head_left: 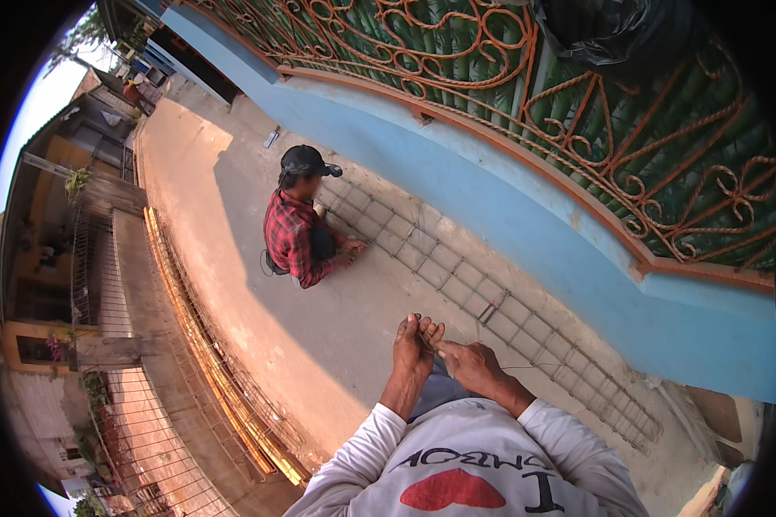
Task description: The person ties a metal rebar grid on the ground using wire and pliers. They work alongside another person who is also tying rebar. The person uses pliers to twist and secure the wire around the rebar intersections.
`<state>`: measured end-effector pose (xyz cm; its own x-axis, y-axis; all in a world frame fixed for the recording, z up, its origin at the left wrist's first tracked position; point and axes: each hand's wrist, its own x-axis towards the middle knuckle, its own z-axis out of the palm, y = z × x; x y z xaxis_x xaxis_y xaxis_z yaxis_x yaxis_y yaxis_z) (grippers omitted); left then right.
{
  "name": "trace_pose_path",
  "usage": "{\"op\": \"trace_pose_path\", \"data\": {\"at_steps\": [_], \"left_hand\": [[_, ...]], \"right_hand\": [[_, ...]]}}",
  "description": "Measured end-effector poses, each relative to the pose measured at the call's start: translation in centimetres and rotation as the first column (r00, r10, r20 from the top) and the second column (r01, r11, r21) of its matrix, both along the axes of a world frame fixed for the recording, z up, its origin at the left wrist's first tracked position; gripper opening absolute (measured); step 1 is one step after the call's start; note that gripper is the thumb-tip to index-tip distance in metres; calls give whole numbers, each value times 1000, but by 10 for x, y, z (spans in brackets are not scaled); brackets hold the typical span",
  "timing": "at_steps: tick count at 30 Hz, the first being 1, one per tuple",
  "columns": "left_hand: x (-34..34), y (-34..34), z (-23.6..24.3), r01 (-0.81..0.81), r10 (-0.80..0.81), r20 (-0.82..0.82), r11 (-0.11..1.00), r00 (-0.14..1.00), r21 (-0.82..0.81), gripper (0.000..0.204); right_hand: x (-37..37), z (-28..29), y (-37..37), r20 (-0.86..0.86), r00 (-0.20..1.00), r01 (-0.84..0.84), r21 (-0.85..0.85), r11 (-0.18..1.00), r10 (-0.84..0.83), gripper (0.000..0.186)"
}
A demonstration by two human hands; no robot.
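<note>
My left hand and my right hand are closed close together in front of my body, on what looks like thin dark wire; a loose length trails off to the right, and the part inside my fingers is mostly hidden. Beyond them a long cage of tied steel bars lies on the concrete ground, running diagonally along the wall. A small bundle of something thin, too small to make out, sits on the cage just past my hands.
A co-worker in a checked shirt crouches beside the cage's far part, hands low near it. A blue wall with an orange iron fence borders the right. Long yellowish poles and bars lie along the left. A dark bag hangs on the fence.
</note>
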<state>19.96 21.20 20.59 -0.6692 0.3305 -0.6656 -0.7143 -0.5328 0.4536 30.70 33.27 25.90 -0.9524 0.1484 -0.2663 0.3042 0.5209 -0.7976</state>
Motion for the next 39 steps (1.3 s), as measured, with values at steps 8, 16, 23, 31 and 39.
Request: {"op": "trace_pose_path", "data": {"at_steps": [8, 16, 23, 31, 39], "left_hand": [[-35, -28, -3, 152, -642, -426, 647, 637, -747, 22], [4, -35, 14, 770, -914, -247, 406, 323, -493, 20], [18, -31, -8, 551, -756, -221, 615, 617, -564, 14], [13, -19, -41, 215, -211, 49, 971, 976, -102, 14], [22, -12, -38, 170, -154, 231, 984, 961, -51, 23]], "right_hand": [[22, -17, 24, 51, 991, -121, -56, 991, 124, 20], [9, -8, 59, 124, 969, -236, 208, 949, 214, 15], [0, -12, 40, 74, 996, 44, 46, 998, -47, 15], [12, -36, 3, 14, 995, 99, -207, 973, -98, 17], [22, -60, -3, -125, 992, 29, -41, 999, -34, 20]]}}
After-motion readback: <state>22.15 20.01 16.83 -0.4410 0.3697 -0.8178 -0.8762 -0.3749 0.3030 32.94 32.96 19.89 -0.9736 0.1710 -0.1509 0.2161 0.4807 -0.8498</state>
